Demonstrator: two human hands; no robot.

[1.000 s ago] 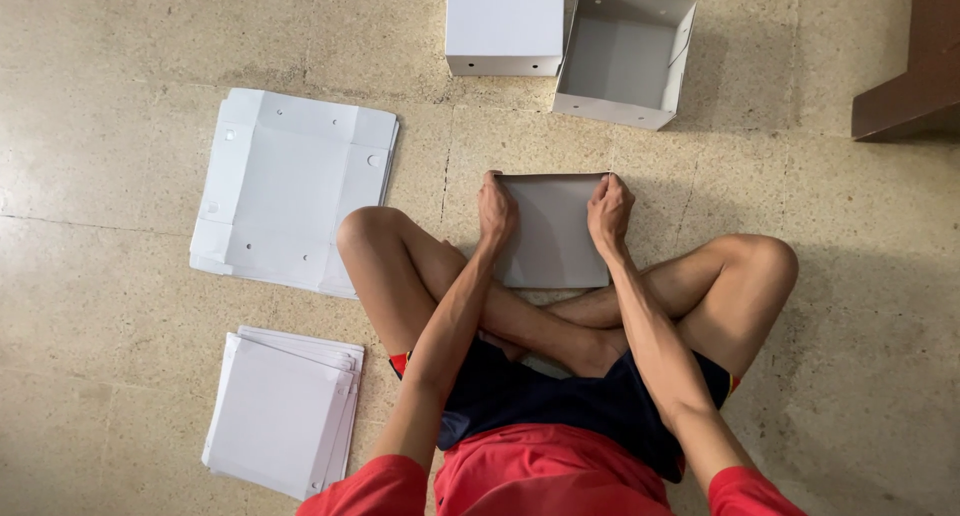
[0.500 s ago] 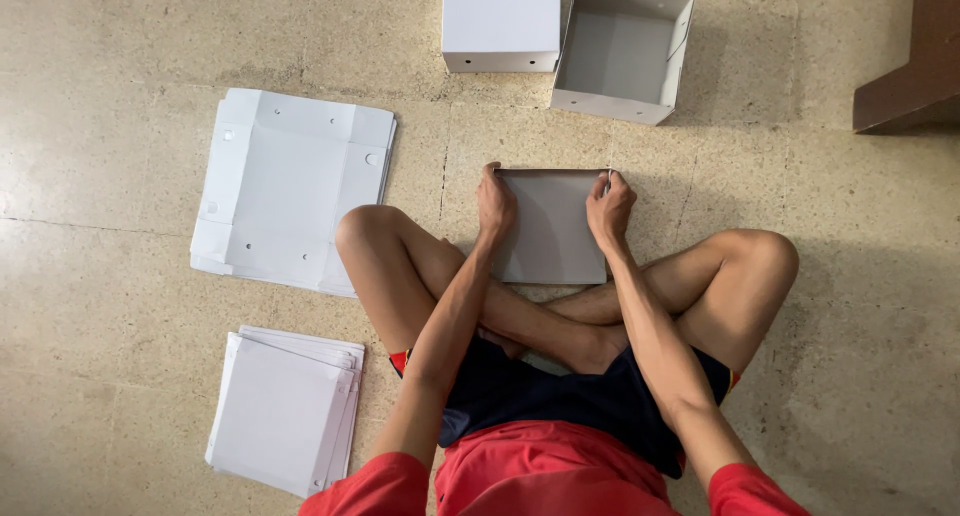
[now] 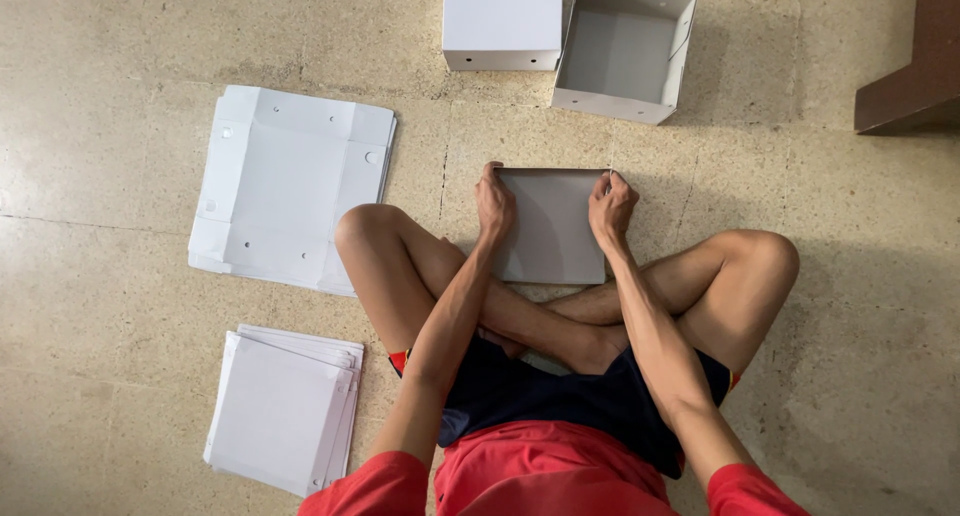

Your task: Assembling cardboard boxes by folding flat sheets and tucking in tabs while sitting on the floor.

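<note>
Head view, thing: grey cardboard box (image 3: 552, 226) at frame centre, on the floor before crossed legs.
Left hand (image 3: 495, 204): clamped over the box's left edge.
Right hand (image 3: 612, 204): gripping its upper right corner.
Handling: likely light, thin, easily creased; best held by the folded edges.
Surface: speckled stone floor (image 3: 110, 266).
Around: flat white sheets (image 3: 295, 186) upper left, stacked sheets (image 3: 283, 408) lower left, closed white box (image 3: 502, 21) and open box (image 3: 625, 51) along the top.

A: Which packages lie around the grey-white box (image 3: 552, 226) in front of the crossed legs?

B: Beyond it, a closed white box (image 3: 502, 21) and an open one (image 3: 622, 51). To its left, unfolded white blanks (image 3: 290, 188); nearer, a folded stack (image 3: 285, 406).
</note>
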